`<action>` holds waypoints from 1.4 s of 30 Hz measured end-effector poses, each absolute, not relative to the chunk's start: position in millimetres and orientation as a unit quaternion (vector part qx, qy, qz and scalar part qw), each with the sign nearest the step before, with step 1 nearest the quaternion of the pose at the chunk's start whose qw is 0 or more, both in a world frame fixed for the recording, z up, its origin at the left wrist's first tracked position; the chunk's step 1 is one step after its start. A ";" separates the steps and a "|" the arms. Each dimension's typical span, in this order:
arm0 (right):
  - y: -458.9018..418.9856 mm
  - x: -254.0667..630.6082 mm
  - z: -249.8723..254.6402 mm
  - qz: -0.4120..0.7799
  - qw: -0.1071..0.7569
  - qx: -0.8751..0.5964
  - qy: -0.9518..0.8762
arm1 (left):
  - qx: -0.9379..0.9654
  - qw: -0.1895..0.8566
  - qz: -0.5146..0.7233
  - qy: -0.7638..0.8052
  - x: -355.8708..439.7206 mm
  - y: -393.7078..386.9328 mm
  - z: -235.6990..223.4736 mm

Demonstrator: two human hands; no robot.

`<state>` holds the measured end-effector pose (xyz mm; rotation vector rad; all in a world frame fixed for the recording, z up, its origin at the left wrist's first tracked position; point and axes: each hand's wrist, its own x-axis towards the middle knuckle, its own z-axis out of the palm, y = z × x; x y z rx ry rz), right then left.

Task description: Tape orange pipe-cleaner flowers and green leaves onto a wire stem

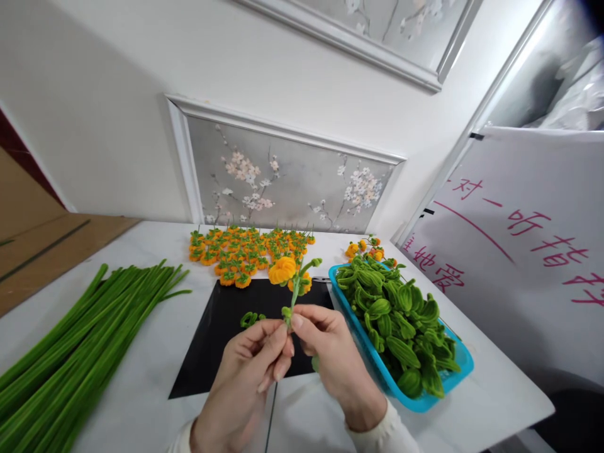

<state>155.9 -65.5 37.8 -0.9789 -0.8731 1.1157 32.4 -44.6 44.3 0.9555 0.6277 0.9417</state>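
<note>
Above the black mat [202,352], both my hands pinch the lower stem of a fuzzy orange pipe-cleaner flower [283,270]. It stands upright, with a second orange bloom and a small green bud branching from its green stem. My left hand [257,355] is closed around the stem's base, fingertips together. My right hand [325,349] grips just beside it, thumb against forefinger, near a small green curl on the stem. A few looped green pieces [251,319] lie on the mat behind my left hand. The stem's bottom end is hidden by my fingers.
To the left lies a thick bundle of long green pipe cleaners [99,352]. Many orange flower heads [243,251] sit at the back. On the right, a blue basket [401,399] holds green leaves [401,327], with finished-looking orange flowers [365,248] behind it. Metal tweezers [321,279] lie by the mat.
</note>
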 end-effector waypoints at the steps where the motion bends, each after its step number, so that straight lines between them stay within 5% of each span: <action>1: -65.1 156.6 36.8 0.505 0.646 -0.421 -0.388 | 0.438 0.745 0.417 0.282 32.0 -44.6 44.1; 13: -66.5 153.1 37.4 0.458 0.681 -0.437 -0.370 | 0.554 0.655 0.379 0.348 34.5 -43.1 44.2; 35: -65.1 156.5 28.3 0.650 0.634 -0.270 -0.322 | 0.402 0.846 0.317 0.151 28.6 -48.1 39.4; 42: -60.8 158.6 32.7 0.607 0.661 -0.301 -0.322 | 0.541 0.747 0.314 0.222 29.3 -38.9 46.3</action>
